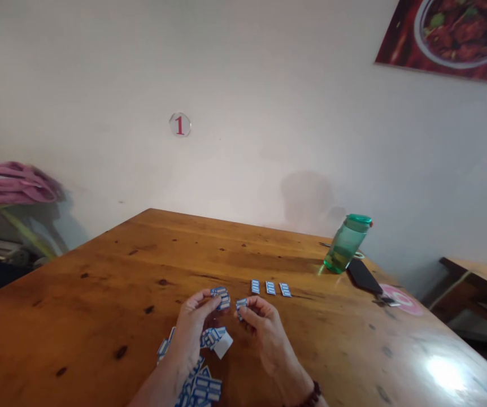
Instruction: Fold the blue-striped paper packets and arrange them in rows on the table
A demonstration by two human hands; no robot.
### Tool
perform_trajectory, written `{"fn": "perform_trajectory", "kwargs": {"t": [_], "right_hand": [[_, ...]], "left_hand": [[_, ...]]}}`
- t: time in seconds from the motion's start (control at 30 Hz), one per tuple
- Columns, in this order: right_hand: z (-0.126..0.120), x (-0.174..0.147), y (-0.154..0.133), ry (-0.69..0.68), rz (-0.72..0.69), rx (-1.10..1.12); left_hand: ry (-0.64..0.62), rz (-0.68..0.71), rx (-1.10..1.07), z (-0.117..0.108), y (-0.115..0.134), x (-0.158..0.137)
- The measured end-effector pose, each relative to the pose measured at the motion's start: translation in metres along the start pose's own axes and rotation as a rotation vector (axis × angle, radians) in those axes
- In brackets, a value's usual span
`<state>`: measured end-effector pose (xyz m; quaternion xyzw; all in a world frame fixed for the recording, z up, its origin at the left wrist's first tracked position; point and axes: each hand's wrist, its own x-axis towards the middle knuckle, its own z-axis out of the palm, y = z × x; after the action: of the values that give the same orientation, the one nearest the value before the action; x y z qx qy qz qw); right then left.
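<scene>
Small blue-and-white printed cards are in both hands, held above the wooden table [112,265]. My left hand [195,316] is closed on a few of these cards [221,297], pinched between thumb and fingers. In my right hand [264,328], thumb and forefinger grip a blue-and-white card [241,305]; whether it is a single one I cannot tell. Under and beside my left wrist lies a loose pile of the same cards [201,390], partly hidden by the forearm. One card [224,345] there shows a plain white face. Beyond my right hand, three cards [270,288] lie spaced in a row.
A green bottle [347,243] stands at the right, with a dark phone [362,276] beside it. A pink round disc [404,299] lies near the table's right edge. Behind the table rises a white wall [235,141]. Pink cloth [14,182] sits at the far left.
</scene>
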<state>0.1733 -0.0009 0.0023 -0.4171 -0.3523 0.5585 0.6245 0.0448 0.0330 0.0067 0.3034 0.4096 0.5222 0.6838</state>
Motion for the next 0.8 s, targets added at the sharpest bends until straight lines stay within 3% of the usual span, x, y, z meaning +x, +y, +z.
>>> {"fn": "perform_trajectory", "kwargs": {"t": [0.17,0.8], "right_hand": [[-0.006,0.003,0.001,0.114,-0.047,-0.076],[0.002,0.0,0.001,0.14,-0.099,-0.136]], "left_hand": [[-0.013,0.019,0.175,0.003,-0.006,-0.001],[-0.092,0.018,0.313,0.004,-0.02,0.002]]}}
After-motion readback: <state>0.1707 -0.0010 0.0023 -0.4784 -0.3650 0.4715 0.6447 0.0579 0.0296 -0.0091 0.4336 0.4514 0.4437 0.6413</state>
